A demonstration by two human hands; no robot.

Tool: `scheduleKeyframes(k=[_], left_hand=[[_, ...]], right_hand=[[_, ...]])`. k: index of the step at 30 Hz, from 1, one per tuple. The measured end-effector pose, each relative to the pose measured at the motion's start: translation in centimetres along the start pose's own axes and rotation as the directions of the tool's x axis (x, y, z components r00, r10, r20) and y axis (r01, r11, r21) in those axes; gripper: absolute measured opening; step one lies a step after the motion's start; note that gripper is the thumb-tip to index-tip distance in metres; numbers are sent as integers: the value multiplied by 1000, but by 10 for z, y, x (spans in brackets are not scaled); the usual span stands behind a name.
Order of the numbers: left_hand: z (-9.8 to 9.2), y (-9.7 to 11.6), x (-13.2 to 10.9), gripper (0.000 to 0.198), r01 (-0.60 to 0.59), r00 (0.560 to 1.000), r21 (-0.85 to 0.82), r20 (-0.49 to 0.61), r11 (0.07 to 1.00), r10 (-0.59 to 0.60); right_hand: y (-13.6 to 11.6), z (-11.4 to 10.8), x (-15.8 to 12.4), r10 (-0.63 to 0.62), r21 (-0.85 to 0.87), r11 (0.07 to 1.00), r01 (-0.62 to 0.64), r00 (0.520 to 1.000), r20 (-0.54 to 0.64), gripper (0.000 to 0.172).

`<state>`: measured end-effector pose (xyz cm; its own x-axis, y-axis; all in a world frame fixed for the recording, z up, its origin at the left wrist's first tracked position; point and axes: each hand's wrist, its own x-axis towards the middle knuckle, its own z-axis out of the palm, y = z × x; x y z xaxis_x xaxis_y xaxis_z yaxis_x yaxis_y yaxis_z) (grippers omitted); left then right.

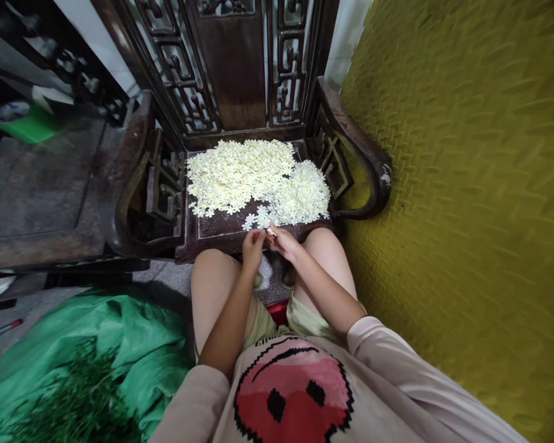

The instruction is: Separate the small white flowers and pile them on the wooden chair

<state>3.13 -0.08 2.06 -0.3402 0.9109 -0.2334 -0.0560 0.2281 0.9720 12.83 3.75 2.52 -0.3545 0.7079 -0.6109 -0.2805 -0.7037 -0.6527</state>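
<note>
My left hand [253, 244] is closed in a pinch at the front edge of the dark wooden chair seat [221, 225]; what its fingertips hold is too small to make out. Close beside it, my right hand [284, 242] is closed with a small white flower showing at its fingertips. Just beyond both hands lie a few loose white flowers [261, 216]. A broad layer of cream-white flowers [240, 172] covers the back and left of the seat. To the right, a whiter heap of flowers [303, 194] touches that layer.
Curved armrests [378, 178] flank the seat, under a carved chair back [237, 74]. A yellow textured panel [461, 184] stands close on the right. At left are a wooden surface [32, 184] with a green container [28, 123], and a green sack [133, 332] with leafy stems [78, 400].
</note>
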Motion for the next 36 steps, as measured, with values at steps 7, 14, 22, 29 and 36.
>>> scheduleKeyframes(k=[7,14,22,29,36], left_hand=[[-14,7,-1,17,-456,889,470,200,756,412],[-13,8,1,19,-427,903,361,122,829,412],[-10,2,1,22,-328,929,238,-93,914,358],[-9,-3,2,25,-277,942,214,-131,937,308],[-8,-4,0,26,-220,951,192,-177,956,255]], right_hand=[[-7,-6,-3,86,-117,990,-77,993,75,43],[-21,-16,-9,147,-191,977,-100,956,254,32],[-13,-12,-8,-18,-160,986,42,989,147,20],[-10,-9,-5,-86,-100,989,106,978,189,26],[-10,-5,-9,-88,-118,987,108,982,165,27]])
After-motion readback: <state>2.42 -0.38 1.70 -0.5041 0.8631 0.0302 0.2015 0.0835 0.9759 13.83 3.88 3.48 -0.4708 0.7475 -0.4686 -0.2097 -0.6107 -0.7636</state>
